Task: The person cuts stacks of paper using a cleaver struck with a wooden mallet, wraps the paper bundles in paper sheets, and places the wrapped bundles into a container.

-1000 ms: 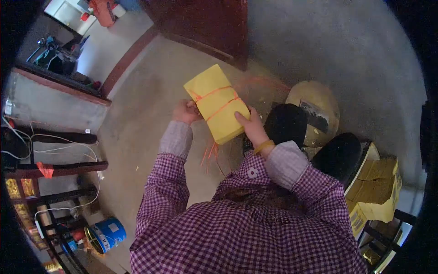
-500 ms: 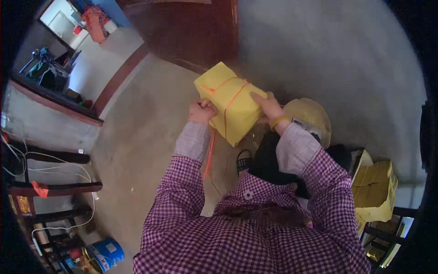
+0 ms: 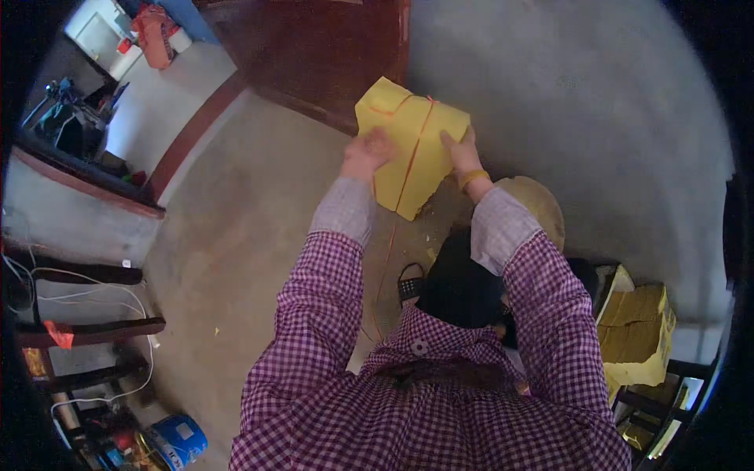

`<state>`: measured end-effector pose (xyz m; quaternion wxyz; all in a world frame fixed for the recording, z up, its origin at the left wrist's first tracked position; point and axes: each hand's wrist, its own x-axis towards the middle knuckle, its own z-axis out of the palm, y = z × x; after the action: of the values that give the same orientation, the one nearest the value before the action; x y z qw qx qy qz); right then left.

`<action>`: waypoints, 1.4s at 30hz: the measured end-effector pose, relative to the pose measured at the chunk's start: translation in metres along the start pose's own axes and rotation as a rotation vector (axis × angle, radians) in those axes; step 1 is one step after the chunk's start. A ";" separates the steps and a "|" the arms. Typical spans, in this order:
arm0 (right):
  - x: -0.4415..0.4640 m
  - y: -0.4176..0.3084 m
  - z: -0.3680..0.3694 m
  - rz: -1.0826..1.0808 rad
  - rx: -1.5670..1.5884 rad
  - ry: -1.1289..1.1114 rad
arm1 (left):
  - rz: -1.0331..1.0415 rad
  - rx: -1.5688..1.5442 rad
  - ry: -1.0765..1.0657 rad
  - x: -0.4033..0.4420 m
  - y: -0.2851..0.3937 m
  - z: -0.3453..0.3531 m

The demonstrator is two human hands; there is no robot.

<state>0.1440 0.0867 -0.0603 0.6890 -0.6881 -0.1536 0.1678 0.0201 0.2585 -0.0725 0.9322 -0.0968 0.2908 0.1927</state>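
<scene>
Head view: the yellow bundle (image 3: 415, 141), crossed by orange string (image 3: 418, 145), is gripped at opposite sides by the left hand (image 3: 369, 153) and the right hand (image 3: 462, 151), raised above the floor (image 3: 228, 235) near the red-brown door (image 3: 322, 55).

Two hands (image 3: 369, 153) (image 3: 465, 157); one yellow packet (image 3: 410, 149); one blue bucket (image 3: 182, 441); one cardboard box (image 3: 633, 320); apparently one round stool (image 3: 540, 206).

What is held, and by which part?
A yellow paper bundle tied with orange string: right hand grips right edge; left hand at left edge, grip blurred.
</scene>
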 end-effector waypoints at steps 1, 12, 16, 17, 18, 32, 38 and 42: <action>0.003 0.004 0.001 0.002 0.002 -0.001 | 0.002 0.001 0.002 -0.007 -0.001 -0.011; 0.021 -0.035 -0.013 0.015 0.050 -0.306 | 0.934 1.605 -0.206 -0.074 -0.101 -0.059; 0.061 0.016 -0.044 0.023 0.107 -0.384 | 1.071 1.746 -0.623 -0.126 -0.165 -0.002; 0.065 0.015 -0.052 0.045 0.062 -0.429 | 1.072 1.867 -0.681 -0.132 -0.177 0.006; 0.067 0.016 -0.058 0.055 0.040 -0.450 | 1.073 1.986 -0.742 -0.139 -0.188 0.014; -0.010 -0.125 -0.175 0.195 -0.312 -0.618 | 0.840 2.973 -0.883 -0.108 -0.268 -0.067; -0.060 -0.123 -0.210 0.275 0.102 -0.445 | 1.019 3.030 -1.000 -0.101 -0.269 -0.056; -0.070 -0.157 -0.199 0.140 0.078 -0.331 | 0.496 2.887 -0.956 -0.138 -0.261 -0.022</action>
<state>0.1723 -0.1222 0.0967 0.6671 -0.6330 -0.2100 0.3320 0.0131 -0.0264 0.0070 0.1779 0.9766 -0.0844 -0.0867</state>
